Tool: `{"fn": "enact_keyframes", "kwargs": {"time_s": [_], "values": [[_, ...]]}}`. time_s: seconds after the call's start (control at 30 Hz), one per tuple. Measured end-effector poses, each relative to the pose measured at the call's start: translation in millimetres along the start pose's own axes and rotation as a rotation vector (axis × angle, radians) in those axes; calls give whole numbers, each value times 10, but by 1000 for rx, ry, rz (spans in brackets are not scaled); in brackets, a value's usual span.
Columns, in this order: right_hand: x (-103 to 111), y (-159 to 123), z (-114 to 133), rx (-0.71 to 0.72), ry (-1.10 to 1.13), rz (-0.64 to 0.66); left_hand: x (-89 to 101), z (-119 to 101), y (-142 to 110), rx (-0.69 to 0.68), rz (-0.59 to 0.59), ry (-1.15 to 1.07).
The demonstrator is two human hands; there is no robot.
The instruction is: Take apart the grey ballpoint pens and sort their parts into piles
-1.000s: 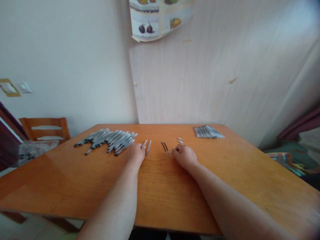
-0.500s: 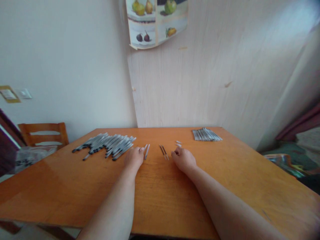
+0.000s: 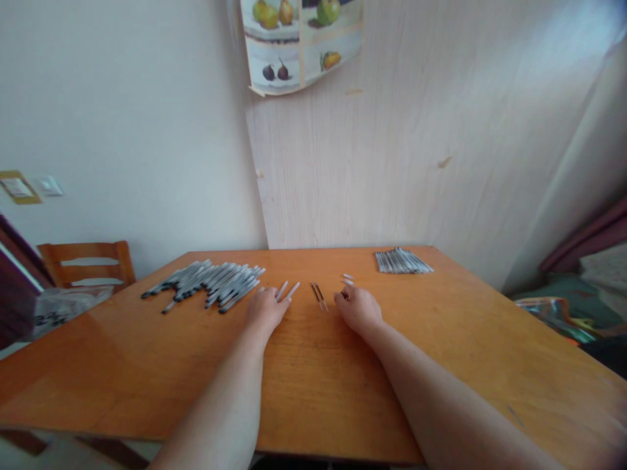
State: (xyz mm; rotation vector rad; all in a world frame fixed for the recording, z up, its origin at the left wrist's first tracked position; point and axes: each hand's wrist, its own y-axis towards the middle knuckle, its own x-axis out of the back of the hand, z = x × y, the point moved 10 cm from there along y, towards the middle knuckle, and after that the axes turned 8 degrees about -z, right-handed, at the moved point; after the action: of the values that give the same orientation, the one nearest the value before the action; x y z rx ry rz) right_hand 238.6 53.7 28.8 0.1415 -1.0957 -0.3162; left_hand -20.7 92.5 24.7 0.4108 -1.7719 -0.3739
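Note:
My left hand (image 3: 266, 309) is at the right edge of a pile of pens, its thumb and fingers closed on a clear pen barrel (image 3: 292, 291). A second clear barrel (image 3: 281, 291) slants up beside it, and its lower end is hidden by the hand. Two thin dark ink refills (image 3: 319, 297) lie side by side on the table between my hands. Just right of them rests my right hand (image 3: 359, 309), fingers curled in; whatever they may hold is hidden. Small pale pieces (image 3: 347, 279) lie just beyond its knuckles.
Many black-ended pens form a loose pile (image 3: 210, 282) at the left. A neat row of pens (image 3: 402, 261) lies at the far right of the wooden table (image 3: 313, 391). Behind stands a wall, with a chair (image 3: 88, 261) at the left and bags (image 3: 553, 310) at the right.
My left hand has closed on the barrel, whose top now leans further right, apart from the second one. My right hand has stayed nearly still. The view has shifted slightly.

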Motion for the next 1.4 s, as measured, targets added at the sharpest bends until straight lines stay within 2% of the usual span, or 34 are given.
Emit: {"fn": "enact_keyframes", "kwargs": {"time_s": [0.27, 0.47, 0.57, 0.7, 0.83, 0.93, 1.07, 1.13, 1.3, 1.4], "values": [[-27, -33, 57, 17, -13, 21, -37, 5, 16, -4, -1, 17], [-66, -125, 350, 254, 13, 43, -30, -28, 10, -6, 10, 48], [-72, -169, 432, 320, -47, 51, -11, -48, 7, -10, 9, 60], [-76, -185, 445, 330, -130, 63, 3, -60, 8, -17, -4, 59], [-157, -188, 419, 320, -183, 131, 6, -51, 0, -2, -2, 71], [-178, -183, 424, 326, -185, 131, 70, -79, -14, -2, -32, 89], [-187, -169, 410, 316, -183, 123, 248, -255, -48, -75, -139, 111], [-192, -156, 394, 307, -183, 119, 277, -410, -84, -149, -150, 91], [-220, -123, 380, 299, -201, 104, 120, -849, -240, -364, -43, -27], [-253, -120, 392, 301, -210, 116, -5, -974, -308, -410, 26, -49]]}}
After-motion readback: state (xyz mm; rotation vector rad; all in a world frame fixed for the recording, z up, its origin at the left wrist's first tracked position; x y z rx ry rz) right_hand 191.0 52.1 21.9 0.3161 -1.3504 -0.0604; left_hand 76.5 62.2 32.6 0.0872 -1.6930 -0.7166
